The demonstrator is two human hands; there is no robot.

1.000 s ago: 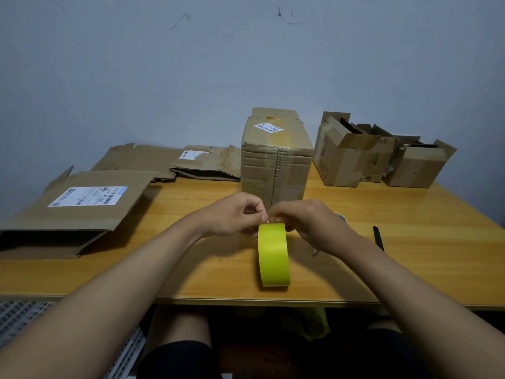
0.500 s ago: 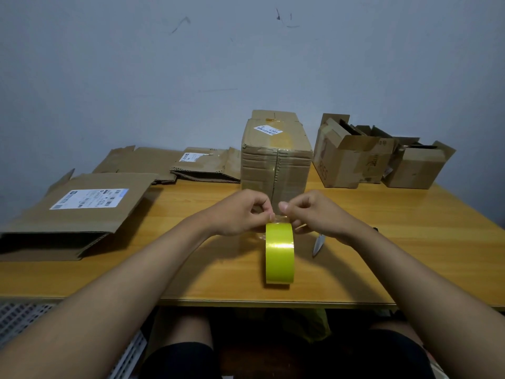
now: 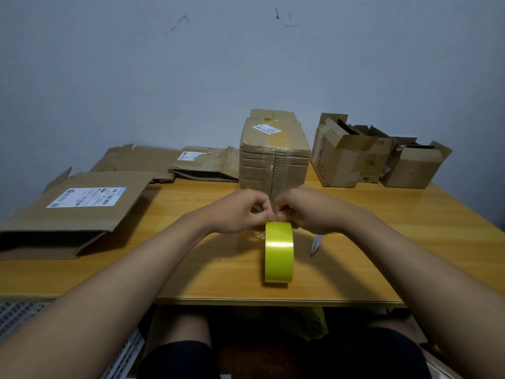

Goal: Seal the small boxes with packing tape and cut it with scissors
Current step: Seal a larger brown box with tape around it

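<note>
A yellow roll of packing tape point(image 3: 278, 253) stands on its edge near the front of the wooden table point(image 3: 410, 231). My left hand point(image 3: 240, 212) and my right hand point(image 3: 306, 210) meet at the top of the roll, fingers curled and pinching at the tape there. Just behind them stands a closed cardboard box point(image 3: 273, 157) with a white label. The tip of the scissors point(image 3: 316, 243) pokes out from under my right wrist; the handles are hidden.
Flattened cardboard boxes point(image 3: 82, 212) lie at the left and back left. Two open small boxes point(image 3: 347, 157) point(image 3: 412, 165) stand at the back right against the wall. The table's front edge runs just below the roll.
Both hands stay at the top of the roll, fingers working at the tape. The right hand shifted a little left and closer to the left hand; the roll barely moved.
</note>
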